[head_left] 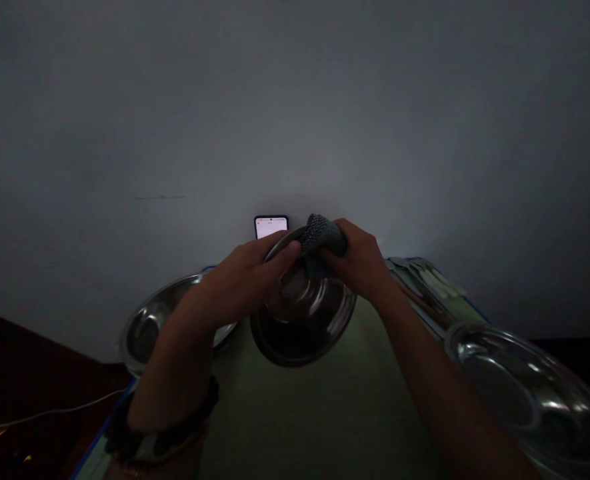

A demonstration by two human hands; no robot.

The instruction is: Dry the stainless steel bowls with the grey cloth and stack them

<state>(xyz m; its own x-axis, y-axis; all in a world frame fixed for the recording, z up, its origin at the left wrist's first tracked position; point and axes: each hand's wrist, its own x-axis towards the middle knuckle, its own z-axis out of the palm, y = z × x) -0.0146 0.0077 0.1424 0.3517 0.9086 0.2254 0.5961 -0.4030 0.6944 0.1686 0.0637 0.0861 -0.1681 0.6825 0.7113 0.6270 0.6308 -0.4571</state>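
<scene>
A shiny metal bowl (305,327) is held up over the table, tilted so that its inside faces me. My left hand (259,270) is closed on its upper left rim, the thumb on the inner side. In my right hand (359,257) is a bunched grey-green cloth (325,240), pinched over the bowl's upper right rim. Part of the cloth hangs inside the bowl. The rim under the cloth and fingers is hidden.
Metal basins stand at the left (142,327) and right (529,393) of the green table (319,420). Behind the right basin lie several utensils (425,283), some with pale handles. A lit phone (271,227) leans against the grey wall (295,120). A white cable (69,410) runs at lower left.
</scene>
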